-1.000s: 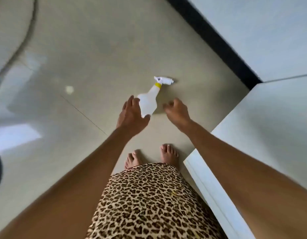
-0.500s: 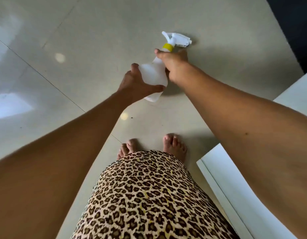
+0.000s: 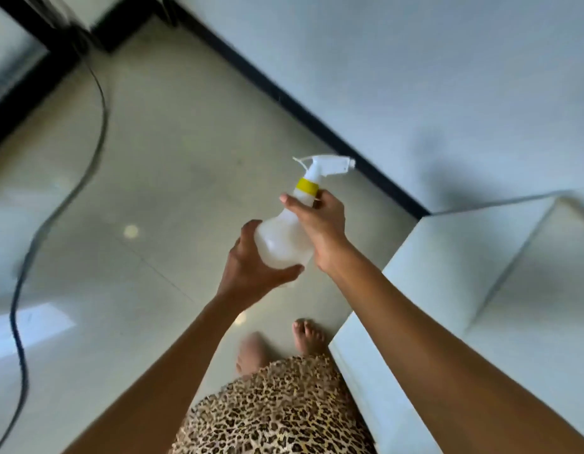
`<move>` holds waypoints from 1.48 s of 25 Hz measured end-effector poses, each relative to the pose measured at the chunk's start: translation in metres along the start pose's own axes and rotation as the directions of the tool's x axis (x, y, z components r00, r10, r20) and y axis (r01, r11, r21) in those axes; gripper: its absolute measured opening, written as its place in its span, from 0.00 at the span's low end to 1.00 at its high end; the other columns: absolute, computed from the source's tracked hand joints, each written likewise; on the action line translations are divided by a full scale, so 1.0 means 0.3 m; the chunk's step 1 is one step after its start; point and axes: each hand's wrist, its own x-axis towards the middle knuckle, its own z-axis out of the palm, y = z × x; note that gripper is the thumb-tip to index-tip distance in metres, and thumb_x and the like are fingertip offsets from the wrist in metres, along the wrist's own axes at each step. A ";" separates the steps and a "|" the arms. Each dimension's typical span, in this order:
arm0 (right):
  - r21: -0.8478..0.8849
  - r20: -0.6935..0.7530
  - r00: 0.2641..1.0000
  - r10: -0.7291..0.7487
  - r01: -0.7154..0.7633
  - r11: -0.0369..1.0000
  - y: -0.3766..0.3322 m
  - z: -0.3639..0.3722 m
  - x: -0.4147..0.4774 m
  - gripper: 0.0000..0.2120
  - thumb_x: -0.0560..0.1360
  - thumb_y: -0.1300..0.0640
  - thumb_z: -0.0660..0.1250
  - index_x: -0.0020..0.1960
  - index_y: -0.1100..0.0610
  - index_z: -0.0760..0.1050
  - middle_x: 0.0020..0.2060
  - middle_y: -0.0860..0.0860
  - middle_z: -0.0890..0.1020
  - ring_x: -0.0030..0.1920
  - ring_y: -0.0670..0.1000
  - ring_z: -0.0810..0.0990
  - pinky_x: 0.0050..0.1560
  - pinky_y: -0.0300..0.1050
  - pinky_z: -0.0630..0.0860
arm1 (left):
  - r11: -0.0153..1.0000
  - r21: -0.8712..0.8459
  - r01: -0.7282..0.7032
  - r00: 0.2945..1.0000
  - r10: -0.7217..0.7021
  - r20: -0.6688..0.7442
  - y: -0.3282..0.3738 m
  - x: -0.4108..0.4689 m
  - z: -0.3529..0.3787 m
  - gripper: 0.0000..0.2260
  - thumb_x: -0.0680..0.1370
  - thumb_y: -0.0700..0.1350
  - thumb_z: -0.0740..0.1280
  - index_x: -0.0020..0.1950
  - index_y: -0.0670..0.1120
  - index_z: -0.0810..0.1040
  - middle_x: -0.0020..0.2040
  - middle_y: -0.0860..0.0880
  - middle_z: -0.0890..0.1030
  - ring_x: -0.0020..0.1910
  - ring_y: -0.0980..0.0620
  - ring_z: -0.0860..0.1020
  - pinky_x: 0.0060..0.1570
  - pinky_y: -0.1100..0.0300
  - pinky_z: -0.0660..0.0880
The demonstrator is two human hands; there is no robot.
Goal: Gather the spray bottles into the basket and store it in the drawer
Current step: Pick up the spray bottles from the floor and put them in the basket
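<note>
I stand barefoot in a room of a home: glossy pale floor tiles (image 3: 172,178) run to a plain white wall (image 3: 415,60) edged with a dark skirting board (image 3: 303,109). A black cable (image 3: 87,165) trails loose across the floor, and a low white cabinet (image 3: 480,290) sits just beside my right foot (image 3: 308,335).

Spray bottle (image 3: 284,239) held above the floor (image 3: 172,178), left hand (image 3: 251,268) under its base, right hand (image 3: 321,224) at its neck. Cable (image 3: 97,126) far left (along the floor); cabinet (image 3: 448,273) right, against the wall (image 3: 415,77).
</note>
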 end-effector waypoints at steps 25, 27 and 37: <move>0.003 -0.460 0.751 -0.474 0.535 0.845 -0.493 -1.662 -1.670 0.19 0.60 0.54 0.79 0.48 0.54 0.79 0.43 0.47 0.84 0.45 0.48 0.83 0.47 0.44 0.79 | 0.710 -0.084 -0.699 0.592 0.641 0.488 1.254 -1.592 0.373 0.42 0.55 0.54 0.80 0.65 0.55 0.65 0.59 0.56 0.74 0.56 0.54 0.74 0.51 0.61 0.74; -0.002 -0.462 0.756 -0.464 0.522 0.853 -0.395 -1.819 -1.755 0.25 0.62 0.54 0.78 0.56 0.52 0.75 0.49 0.47 0.82 0.47 0.48 0.82 0.46 0.44 0.78 | 0.713 -0.124 -0.691 0.545 0.625 0.559 1.254 -1.710 0.501 0.40 0.54 0.54 0.79 0.63 0.57 0.66 0.56 0.57 0.76 0.54 0.57 0.75 0.47 0.65 0.75; -0.429 -0.446 0.647 -0.619 0.453 0.782 -0.226 -2.377 -1.983 0.21 0.72 0.69 0.67 0.57 0.46 0.75 0.58 0.46 0.78 0.63 0.42 0.71 0.64 0.39 0.70 | 0.572 -0.109 -0.813 0.219 0.473 0.853 1.448 -1.918 0.896 0.35 0.61 0.45 0.79 0.62 0.56 0.66 0.54 0.57 0.75 0.54 0.53 0.74 0.49 0.62 0.74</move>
